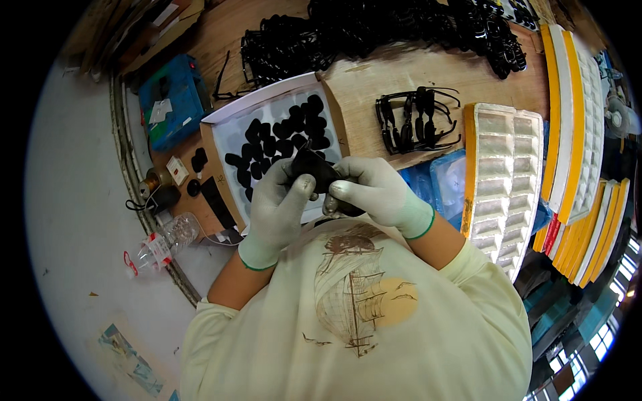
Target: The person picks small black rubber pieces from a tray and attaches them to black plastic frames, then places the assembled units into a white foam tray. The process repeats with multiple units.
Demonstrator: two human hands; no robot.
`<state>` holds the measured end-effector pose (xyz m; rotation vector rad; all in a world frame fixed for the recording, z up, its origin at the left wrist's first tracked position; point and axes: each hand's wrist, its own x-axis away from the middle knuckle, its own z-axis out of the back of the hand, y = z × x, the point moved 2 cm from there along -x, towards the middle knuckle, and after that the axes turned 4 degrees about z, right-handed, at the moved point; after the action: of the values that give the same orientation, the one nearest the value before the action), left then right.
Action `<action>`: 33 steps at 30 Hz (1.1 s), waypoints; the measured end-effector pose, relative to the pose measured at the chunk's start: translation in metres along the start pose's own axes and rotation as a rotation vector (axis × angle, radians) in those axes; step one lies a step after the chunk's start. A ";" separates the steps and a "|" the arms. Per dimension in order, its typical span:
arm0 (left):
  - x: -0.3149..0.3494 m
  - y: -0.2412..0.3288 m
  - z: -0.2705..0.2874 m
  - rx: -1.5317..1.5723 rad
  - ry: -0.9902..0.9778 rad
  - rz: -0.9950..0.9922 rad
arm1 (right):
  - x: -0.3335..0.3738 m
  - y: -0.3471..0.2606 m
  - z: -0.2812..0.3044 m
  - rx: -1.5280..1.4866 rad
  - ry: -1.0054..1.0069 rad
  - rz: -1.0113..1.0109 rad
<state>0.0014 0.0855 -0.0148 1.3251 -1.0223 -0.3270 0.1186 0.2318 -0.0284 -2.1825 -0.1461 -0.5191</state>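
Observation:
In white gloves with green cuffs, my left hand [280,196] and my right hand [374,192] meet in front of my chest. Between them is a dark, glossy eyewear piece [313,168]; fingers cover much of it, so I cannot tell whether it is a whole pair of sunglasses. Both thumbs press on its near side, with the fingers closed behind. Just beyond my hands lies a shallow cardboard box [220,151] lined in white, with many loose black lenses [294,127] spread inside.
Black sunglasses [418,120] stand grouped at right, with a large heap of black frames [374,33] behind. A compartment tray [505,180] lies on blue plastic [445,180]; more trays [575,127] are stacked rightward. At left are a blue case [174,100] and a plastic bottle [160,247].

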 end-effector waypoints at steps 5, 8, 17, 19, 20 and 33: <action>0.015 0.002 0.018 -0.007 -0.027 0.018 | -0.002 0.000 -0.019 0.091 -0.042 0.022; 0.029 0.008 0.035 -0.025 -0.065 -0.034 | -0.002 0.003 -0.039 0.149 -0.041 0.086; 0.060 0.006 0.094 -0.137 -0.080 -0.226 | -0.008 0.027 -0.113 0.552 0.122 0.274; 0.062 0.013 0.099 -0.339 -0.025 -0.273 | -0.008 0.039 -0.128 0.630 0.286 0.333; 0.061 0.010 0.104 -0.371 -0.052 -0.316 | -0.007 0.043 -0.133 0.690 0.328 0.342; 0.078 -0.005 0.111 -0.438 -0.096 -0.412 | 0.011 0.066 -0.157 0.495 0.420 0.338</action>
<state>-0.0386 -0.0430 0.0033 1.1151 -0.6939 -0.8810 0.0975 0.0675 0.0131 -1.5374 0.2895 -0.6527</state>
